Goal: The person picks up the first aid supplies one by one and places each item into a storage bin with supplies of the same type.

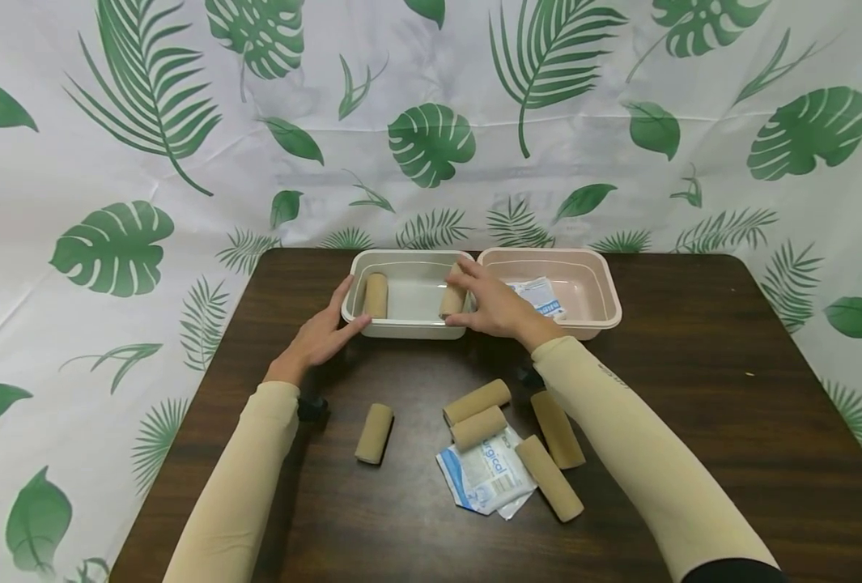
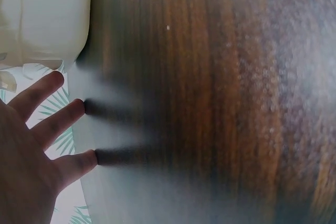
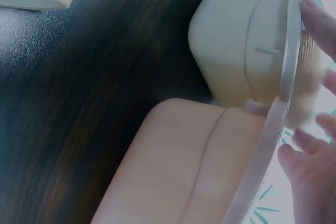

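My right hand (image 1: 499,304) holds a tan bandage roll (image 1: 452,301) at the right end of the white tub (image 1: 409,330), thumb by the near rim and fingers over the roll. In the right wrist view that roll (image 3: 308,72) shows just behind the tub's rim, partly hidden by fingers. At the tub's left end is my left hand (image 1: 321,334), its thumb along the front corner and fingers by the side rim. The left wrist view shows these fingers (image 2: 58,121) spread and straight. Inside the tub, another bandage roll (image 1: 375,295) stands at the left.
A pink tub (image 1: 605,304) adjoins the white one and holds white-and-blue packets (image 1: 543,298). Nearer on the dark table (image 1: 693,356) lie a lone bandage roll (image 1: 375,433), several more rolls (image 1: 549,478) and packets marked "surgical" (image 1: 489,478). A leaf-print curtain (image 1: 431,89) hangs behind.
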`<state>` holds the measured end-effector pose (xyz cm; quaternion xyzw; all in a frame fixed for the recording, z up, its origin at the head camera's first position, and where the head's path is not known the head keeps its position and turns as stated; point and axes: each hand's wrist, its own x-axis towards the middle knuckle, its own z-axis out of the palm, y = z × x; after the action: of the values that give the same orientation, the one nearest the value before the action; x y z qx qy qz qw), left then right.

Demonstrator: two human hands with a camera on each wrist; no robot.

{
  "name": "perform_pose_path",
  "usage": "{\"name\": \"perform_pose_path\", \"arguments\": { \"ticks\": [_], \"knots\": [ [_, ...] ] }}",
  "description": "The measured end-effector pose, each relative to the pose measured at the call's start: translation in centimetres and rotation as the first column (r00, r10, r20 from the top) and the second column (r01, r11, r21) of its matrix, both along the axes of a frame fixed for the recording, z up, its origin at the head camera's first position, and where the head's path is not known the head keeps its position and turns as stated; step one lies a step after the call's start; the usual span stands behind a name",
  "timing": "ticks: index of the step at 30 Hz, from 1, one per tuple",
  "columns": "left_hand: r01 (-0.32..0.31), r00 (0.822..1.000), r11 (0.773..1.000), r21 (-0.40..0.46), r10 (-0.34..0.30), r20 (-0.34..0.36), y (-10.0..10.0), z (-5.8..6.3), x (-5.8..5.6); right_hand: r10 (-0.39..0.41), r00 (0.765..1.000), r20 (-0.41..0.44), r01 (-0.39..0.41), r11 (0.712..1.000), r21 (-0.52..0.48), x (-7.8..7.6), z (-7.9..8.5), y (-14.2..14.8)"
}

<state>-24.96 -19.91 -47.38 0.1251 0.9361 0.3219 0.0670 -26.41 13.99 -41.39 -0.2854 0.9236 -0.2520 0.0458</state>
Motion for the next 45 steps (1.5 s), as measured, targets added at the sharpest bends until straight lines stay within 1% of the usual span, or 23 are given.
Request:
{"name": "perform_pose_path", "arguments": {
  "ticks": [7, 12, 19, 24, 29, 33, 36, 39, 42, 45],
  "knots": [
    [-0.006, 1.0, 1.0, -0.002, 0.006, -0.006, 0.0, 0.0, 0.0, 0.027, 1.0, 0.003, -0.028, 0.997, 0.071, 0.1, 0.0, -0.2],
    [0.003, 1.0, 1.0, -0.004, -0.003, -0.007, 0.0, -0.1, 0.0, 0.04, 0.999, 0.008, -0.041, 0.996, 0.078, 0.7, -0.3, 0.2],
    [-0.002, 1.0, 1.0, -0.008, 0.002, -0.004, 0.0, -0.1, 0.0, 0.043, 0.998, -0.037, -0.042, 0.999, 0.031, 2.2, -0.5, 1.1],
    [0.001, 1.0, 1.0, -0.01, -0.001, -0.003, 0.1, 0.0, 0.0, 0.044, 0.999, -0.029, -0.045, 0.999, -0.028, 3.9, -0.3, 2.3],
    [-0.01, 1.0, 1.0, -0.01, 0.01, 0.0, 0.1, -0.1, 0.0, 0.059, 0.998, 0.01, -0.058, 0.995, -0.079, 6.4, 0.5, 3.9],
    [-0.017, 1.0, 1.0, -0.008, 0.017, -0.003, 0.0, -0.2, 0.1, 0.08, 0.996, 0.045, -0.073, 0.987, -0.144, 9.0, 0.9, 5.2],
    [-0.016, 1.0, 1.0, -0.005, 0.016, -0.016, -0.2, -0.2, 0.1, 0.085, 0.994, 0.063, -0.073, 0.983, -0.168, 11.3, 0.9, 6.1],
    [-0.015, 1.0, 1.0, -0.005, 0.015, -0.02, -0.2, -0.3, 0.0, 0.065, 0.994, 0.09, -0.048, 0.983, -0.179, 13.6, 0.4, 7.1],
    [-0.012, 1.0, 1.0, -0.006, 0.012, -0.009, -0.2, -0.3, 0.1, 0.028, 0.992, 0.121, -0.005, 0.982, -0.187, 15.8, -0.6, 8.1],
    [-0.01, 1.0, 1.0, -0.002, 0.01, -0.002, -0.1, -0.3, 0.0, 0.004, 0.995, 0.101, 0.014, 0.986, -0.168, 17.8, -1.9, 8.9]
  ]
}}
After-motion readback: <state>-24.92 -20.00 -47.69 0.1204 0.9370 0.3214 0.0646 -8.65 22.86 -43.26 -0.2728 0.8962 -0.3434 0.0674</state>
